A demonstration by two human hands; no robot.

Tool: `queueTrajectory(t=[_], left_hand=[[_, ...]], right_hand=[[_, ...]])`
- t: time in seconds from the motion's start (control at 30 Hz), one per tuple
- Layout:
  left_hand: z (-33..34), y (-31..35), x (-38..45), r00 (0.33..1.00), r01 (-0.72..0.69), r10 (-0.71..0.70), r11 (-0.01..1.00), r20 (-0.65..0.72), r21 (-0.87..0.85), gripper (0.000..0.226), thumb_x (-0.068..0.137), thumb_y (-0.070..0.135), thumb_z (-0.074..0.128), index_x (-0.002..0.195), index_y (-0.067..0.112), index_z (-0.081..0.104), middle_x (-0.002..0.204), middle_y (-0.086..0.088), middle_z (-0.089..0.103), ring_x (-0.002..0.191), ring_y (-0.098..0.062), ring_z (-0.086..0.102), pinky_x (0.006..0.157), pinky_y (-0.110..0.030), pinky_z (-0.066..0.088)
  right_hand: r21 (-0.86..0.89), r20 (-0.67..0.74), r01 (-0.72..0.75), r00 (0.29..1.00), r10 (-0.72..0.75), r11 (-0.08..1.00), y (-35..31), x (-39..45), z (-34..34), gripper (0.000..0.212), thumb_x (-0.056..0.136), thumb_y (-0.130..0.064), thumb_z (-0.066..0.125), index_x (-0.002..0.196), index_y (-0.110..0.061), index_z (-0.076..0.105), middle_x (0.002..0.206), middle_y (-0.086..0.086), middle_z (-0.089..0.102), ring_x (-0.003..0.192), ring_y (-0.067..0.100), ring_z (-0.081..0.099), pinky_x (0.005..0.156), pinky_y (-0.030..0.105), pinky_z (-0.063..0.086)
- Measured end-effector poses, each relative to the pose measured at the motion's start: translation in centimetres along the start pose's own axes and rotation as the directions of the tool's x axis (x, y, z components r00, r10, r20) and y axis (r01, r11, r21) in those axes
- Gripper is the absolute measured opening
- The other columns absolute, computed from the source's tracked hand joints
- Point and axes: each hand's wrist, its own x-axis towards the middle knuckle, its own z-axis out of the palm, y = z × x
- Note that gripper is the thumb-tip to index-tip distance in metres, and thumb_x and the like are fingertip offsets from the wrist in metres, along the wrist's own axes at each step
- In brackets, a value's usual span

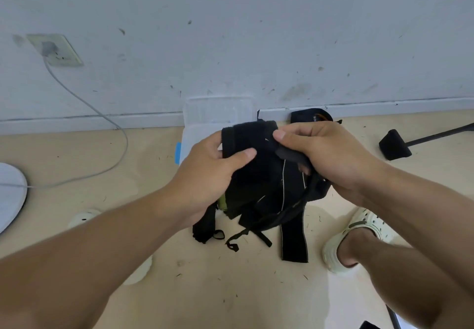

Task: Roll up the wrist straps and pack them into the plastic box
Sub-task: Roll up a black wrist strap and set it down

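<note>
**Both hands grip a bundle of black straps above the floor**

A pale clog (359, 236) sits on the beige floor (230, 290) at lower right. Above it, the left hand (207, 174) clasps the black straps (259, 182), thumb pressed on the front of the bundle. The right hand (325, 156) pinches a strap end between thumb and fingers. Loose ends dangle down to the floor. Behind the bundle, the clear plastic box (218, 113) stands open against the wall (256, 33). Another black strap (311, 115) lies just right of it by the skirting.
</note>
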Motion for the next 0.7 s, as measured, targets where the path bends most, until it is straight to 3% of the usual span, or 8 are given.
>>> queueTrajectory(t=[0.07, 0.17, 0.33, 0.43, 0.5, 0.6, 0.63, 0.7], left_hand=[[-0.2, 0.08, 0.15, 0.998, -0.003, 0.0, 0.999, -0.064, -0.051, 0.028, 0.101, 0.024, 0.067, 0.128, 0.029, 0.068, 0.11, 0.004, 0.079, 0.105, -0.017, 0.075, 0.096, -0.044, 0.061], [-0.49, 0.36, 0.5, 0.989, -0.003, -0.017, 0.99, -0.144, -0.138, 0.023, 0.102, 0.024, 0.066, 0.125, 0.023, 0.07, 0.113, 0.002, 0.079, 0.108, -0.02, 0.075, 0.099, -0.047, 0.059], [-0.26, 0.4, 0.41, 0.998, 0.041, -0.048, 0.986, -0.044, -0.161, 0.028, 0.102, 0.025, 0.064, 0.13, 0.025, 0.068, 0.119, 0.003, 0.077, 0.114, -0.021, 0.072, 0.098, -0.045, 0.058], [-0.11, 0.21, 0.32, 0.998, 0.034, -0.041, 0.988, -0.048, -0.151, 0.028, 0.104, 0.021, 0.061, 0.131, 0.025, 0.067, 0.119, 0.003, 0.077, 0.113, -0.022, 0.073, 0.099, -0.046, 0.058], [-0.16, 0.12, 0.42, 0.994, 0.037, -0.057, 0.978, -0.091, -0.205, 0.029, 0.105, 0.017, 0.059, 0.134, 0.023, 0.065, 0.121, 0.001, 0.076, 0.113, -0.023, 0.073, 0.101, -0.048, 0.058], [-0.35, 0.19, 0.71, 0.987, 0.037, -0.08, 0.956, -0.141, -0.29, 0.03, 0.107, 0.012, 0.055, 0.135, 0.019, 0.063, 0.121, 0.0, 0.076, 0.109, -0.022, 0.075, 0.097, -0.046, 0.06], [-0.43, 0.22, 0.78, 0.985, 0.029, -0.079, 0.953, -0.153, -0.303, 0.03, 0.107, 0.011, 0.055, 0.134, 0.019, 0.063, 0.121, -0.001, 0.076, 0.109, -0.022, 0.075, 0.098, -0.047, 0.06], [-0.52, 0.19, 0.92, 0.984, 0.016, -0.073, 0.947, -0.164, -0.322, 0.031, 0.106, 0.009, 0.055, 0.134, 0.02, 0.062, 0.122, -0.001, 0.076, 0.11, -0.022, 0.074, 0.099, -0.048, 0.059]], right_hand=[[-0.03, 0.054, 0.007, 0.999, -0.005, 1.0, -0.05, -0.1, -0.14, 0.024, 0.1, -0.033, 0.065, 0.083, -0.026, 0.08, 0.054, -0.011, 0.056, 0.048, 0.009, 0.04, 0.051, 0.016, 0.04], [-0.119, 0.163, 0.018, 0.987, 0.002, 0.993, 0.13, -0.5, 0.06, 0.044, 0.099, -0.036, 0.067, 0.055, -0.031, 0.069, 0.047, -0.009, 0.047, 0.045, 0.009, 0.038, 0.043, 0.013, 0.035], [-0.115, 0.07, 0.027, 0.997, -0.019, 0.993, 0.55, -0.37, 0.36, 0.024, 0.096, -0.033, 0.071, 0.077, -0.019, 0.076, 0.05, -0.009, 0.055, 0.042, 0.009, 0.041, 0.038, 0.01, 0.033], [-0.127, 0.046, 0.032, 0.999, -0.026, 0.991, 0.68, -0.16, 0.08, 0.024, 0.1, -0.034, 0.066, 0.083, -0.022, 0.078, 0.049, -0.012, 0.056, 0.042, 0.006, 0.047, 0.039, 0.01, 0.035], [-0.13, 0.049, 0.027, 0.999, -0.021, 0.991, 0.52, -0.22, 0.09, 0.024, 0.104, -0.034, 0.059, 0.091, -0.029, 0.079, 0.061, -0.016, 0.067, 0.051, 0.0, 0.06, 0.046, 0.009, 0.042], [-0.16, 0.082, 0.038, 0.996, -0.025, 0.986, 0.7, -0.32, 0.19, 0.027, 0.106, -0.032, 0.055, 0.129, -0.037, 0.068, 0.099, -0.011, 0.078, 0.084, 0.005, 0.073, 0.081, 0.026, 0.059], [-0.153, 0.096, 0.037, 0.995, -0.022, 0.988, 0.8, -0.4, 0.31, 0.028, 0.106, -0.03, 0.055, 0.132, -0.036, 0.063, 0.099, -0.004, 0.079, 0.085, 0.013, 0.074, 0.086, 0.035, 0.06], [-0.131, 0.118, 0.044, 0.993, -0.029, 0.99, 0.88, -0.68, 0.7, 0.015, 0.104, -0.031, 0.058, 0.119, -0.028, 0.06, 0.092, 0.009, 0.078, 0.077, 0.025, 0.071, 0.083, 0.045, 0.057]])
